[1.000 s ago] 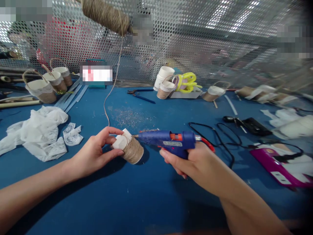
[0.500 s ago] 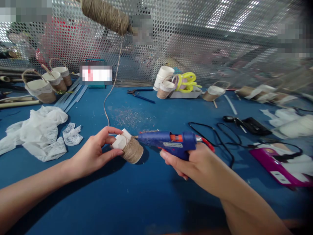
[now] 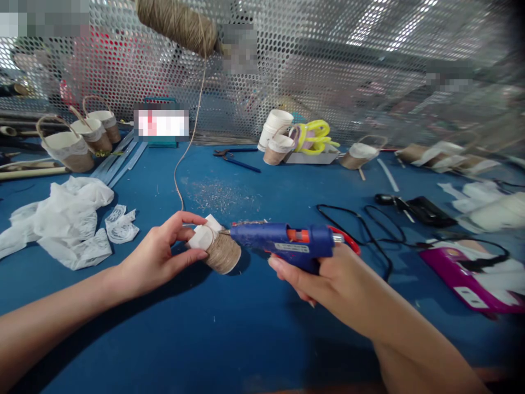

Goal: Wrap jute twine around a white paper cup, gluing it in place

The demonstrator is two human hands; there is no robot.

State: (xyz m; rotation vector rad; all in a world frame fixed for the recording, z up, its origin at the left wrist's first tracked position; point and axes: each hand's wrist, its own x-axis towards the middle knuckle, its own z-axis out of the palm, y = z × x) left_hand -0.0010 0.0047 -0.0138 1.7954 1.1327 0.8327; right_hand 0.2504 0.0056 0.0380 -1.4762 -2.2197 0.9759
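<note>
Tilted on its side, a small paper cup is wrapped over most of its wall with brown twine, its white part facing my left hand. The fingers and thumb of that hand pinch the white end. From there a strand of twine runs up to a large twine spool hanging above. My right hand is wrapped around the handle of a blue hot glue gun. Its nozzle points left and meets the cup at the edge of the twine wrapping; whether glue comes out cannot be seen.
White lace lies at left, behind it several small twine-handled baskets. Pliers, white cups and a box with yellow cord stand at the back. A black cable and a magenta power strip lie right.
The glue gun has shifted very slightly, its rear end tipping a little lower and to the right. My left hand and the cup stay in place.
</note>
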